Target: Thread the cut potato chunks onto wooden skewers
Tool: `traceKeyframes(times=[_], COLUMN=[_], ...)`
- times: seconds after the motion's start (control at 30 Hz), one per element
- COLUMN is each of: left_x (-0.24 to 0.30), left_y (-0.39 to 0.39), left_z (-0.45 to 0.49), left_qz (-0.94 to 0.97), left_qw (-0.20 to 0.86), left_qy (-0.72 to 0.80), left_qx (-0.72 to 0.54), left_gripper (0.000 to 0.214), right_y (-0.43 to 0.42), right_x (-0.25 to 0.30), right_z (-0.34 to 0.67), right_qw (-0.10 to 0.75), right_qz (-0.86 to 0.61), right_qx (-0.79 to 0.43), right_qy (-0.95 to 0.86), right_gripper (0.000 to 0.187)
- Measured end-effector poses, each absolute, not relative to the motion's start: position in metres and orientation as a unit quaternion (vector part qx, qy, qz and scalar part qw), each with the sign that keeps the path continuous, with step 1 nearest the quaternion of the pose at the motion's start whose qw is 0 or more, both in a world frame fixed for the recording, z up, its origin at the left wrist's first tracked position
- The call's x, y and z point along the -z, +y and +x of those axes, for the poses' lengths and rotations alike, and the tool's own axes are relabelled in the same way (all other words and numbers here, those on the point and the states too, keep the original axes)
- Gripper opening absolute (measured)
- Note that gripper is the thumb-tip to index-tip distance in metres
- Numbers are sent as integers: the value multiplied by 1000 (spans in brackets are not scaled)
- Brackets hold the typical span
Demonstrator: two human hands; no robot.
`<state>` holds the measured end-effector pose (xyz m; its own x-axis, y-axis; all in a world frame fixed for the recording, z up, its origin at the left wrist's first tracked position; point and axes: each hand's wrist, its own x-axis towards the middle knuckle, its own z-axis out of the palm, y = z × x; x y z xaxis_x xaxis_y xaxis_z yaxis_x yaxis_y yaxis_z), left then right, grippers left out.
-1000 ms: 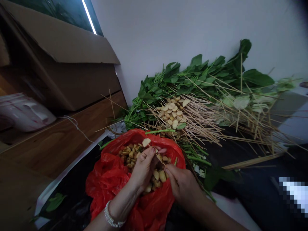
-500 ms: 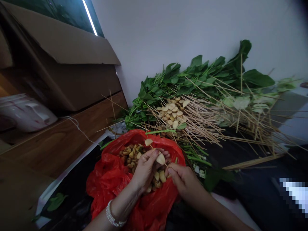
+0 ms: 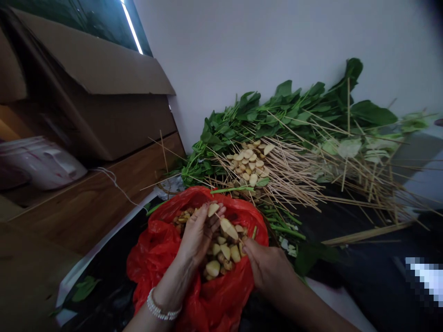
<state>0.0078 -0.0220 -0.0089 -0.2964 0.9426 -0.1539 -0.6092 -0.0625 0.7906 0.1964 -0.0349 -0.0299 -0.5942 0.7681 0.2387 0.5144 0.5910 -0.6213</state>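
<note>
My left hand [image 3: 197, 233], a beaded bracelet on its wrist, has its thumb and fingers at a pale potato slice [image 3: 212, 210] on the far end of a thin wooden skewer. A second potato slice [image 3: 229, 229] sits lower on the same skewer, between my hands. The near end of the skewer is pinched in my right hand [image 3: 268, 263]. Beneath both hands lies an open red plastic bag [image 3: 155, 251] with many cut potato pieces [image 3: 212, 267] inside. My left hand and forearm hide part of them.
Behind the bag, skewered potato slices [image 3: 249, 161] lie piled among wooden skewers [image 3: 294, 175]. Leafy green stalks [image 3: 249, 110] line the wall, with pale cabbage-like leaves [image 3: 349, 148] to the right. At left stand a cardboard box [image 3: 114, 120] and a white plastic tub [image 3: 51, 161].
My left hand has shifted from the lower slice up to the slice at the skewer's far end. The lower slice is now uncovered. My right hand keeps hold of the skewer.
</note>
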Motion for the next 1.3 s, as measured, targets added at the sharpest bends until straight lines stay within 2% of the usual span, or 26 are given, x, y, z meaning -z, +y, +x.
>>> traceKeyframes(times=[0.1,0.23,0.27,0.33,0.47,0.53,0.6,0.7,0.77,0.93,1.0,1.07,1.2,1.3], left_x=[12,15,16,16,16,16,17,18,19,13,9,7,11,17], left_y=[-21,-20,-20,-20,-21,-21,-22,-23,-24,-24,-23,-22,-18,-15], left_z=[6,9,9,11,16,18,20,24,27,21,12,-1,-23,-29], left_qz=[214,231,232,233,238,235,235,248,260,298,328,384,536,627], left_qw=[548,545,542,538,526,519,517,534,544,526,474,401,262,167], left_qy=[402,387,385,384,392,401,404,396,391,407,435,491,601,628], left_qx=[-702,-707,-710,-714,-717,-718,-717,-704,-696,-684,-692,-671,-532,-430], left_gripper=[15,22,22,24,28,29,28,27,25,32,38,35,16,12], right_y=[-37,-36,-35,-34,-36,-37,-38,-36,-34,-24,-18,-13,-9,-10], right_x=[27,24,24,26,36,39,36,24,18,18,20,21,22,22], right_z=[194,191,191,191,193,193,191,189,189,202,210,217,223,223], right_qw=[274,259,247,252,266,250,256,273,281,326,359,377,371,356], right_qz=[-368,-302,-291,-313,-391,-395,-389,-353,-339,-351,-361,-365,-348,-345], right_qx=[-342,-611,-644,-595,-216,-112,-149,-365,-456,-486,-498,-513,-551,-560], right_qy=[-820,-684,-664,-696,-854,-877,-872,-817,-773,-731,-702,-679,-661,-663], right_gripper=[20,33,34,32,15,18,18,26,31,30,32,33,34,35])
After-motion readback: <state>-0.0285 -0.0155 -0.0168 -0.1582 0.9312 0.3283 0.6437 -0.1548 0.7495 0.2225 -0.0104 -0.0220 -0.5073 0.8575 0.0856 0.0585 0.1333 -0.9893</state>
